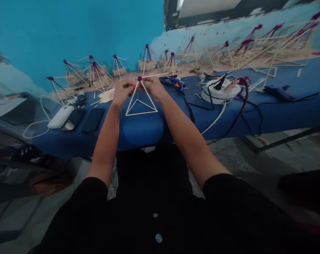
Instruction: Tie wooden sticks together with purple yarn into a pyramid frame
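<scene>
A pyramid frame of thin wooden sticks (142, 113) stands on the blue-covered table in front of me, its apex wrapped in purple yarn (139, 79). On the left, my left hand (123, 92) is closed with the fingers pinched at the sticks just below the apex. A small orange-red bit shows at those fingertips, too small to name. My right hand (153, 88) is closed around the upper sticks from the other side; its fingertips are partly hidden behind the frame. Beside the left wrist lies a pile of loose sticks (106, 96).
Several stick structures with purple tops (147, 60) line the wall. Glue guns (176, 83) (280, 92) and a round white power strip (220, 92) with tangled cables lie to the right. A dark phone (93, 120) and a white power bank (60, 117) lie at left.
</scene>
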`<control>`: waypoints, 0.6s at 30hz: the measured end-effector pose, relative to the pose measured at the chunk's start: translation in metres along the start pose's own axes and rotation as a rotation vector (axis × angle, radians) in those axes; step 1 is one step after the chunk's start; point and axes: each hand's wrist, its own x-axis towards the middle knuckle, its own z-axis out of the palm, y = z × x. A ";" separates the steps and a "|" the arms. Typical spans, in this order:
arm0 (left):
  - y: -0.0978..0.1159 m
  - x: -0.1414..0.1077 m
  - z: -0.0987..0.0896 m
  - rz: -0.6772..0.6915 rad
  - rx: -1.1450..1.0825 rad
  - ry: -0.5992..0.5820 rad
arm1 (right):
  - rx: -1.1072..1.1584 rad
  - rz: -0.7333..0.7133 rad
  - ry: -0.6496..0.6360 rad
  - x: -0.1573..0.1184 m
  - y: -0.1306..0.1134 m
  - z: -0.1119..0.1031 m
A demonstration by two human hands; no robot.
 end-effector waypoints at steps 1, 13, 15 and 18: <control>-0.001 0.000 -0.002 -0.006 -0.034 0.009 | 0.007 -0.015 0.030 -0.001 -0.001 0.001; -0.010 -0.002 0.006 0.107 -0.074 -0.004 | -0.001 -0.183 0.091 -0.008 0.001 0.006; -0.012 0.000 0.007 0.101 -0.083 0.008 | -0.029 -0.182 0.112 -0.009 0.001 0.006; -0.017 0.003 0.007 0.110 -0.081 0.006 | -0.065 -0.198 0.119 -0.009 0.000 0.007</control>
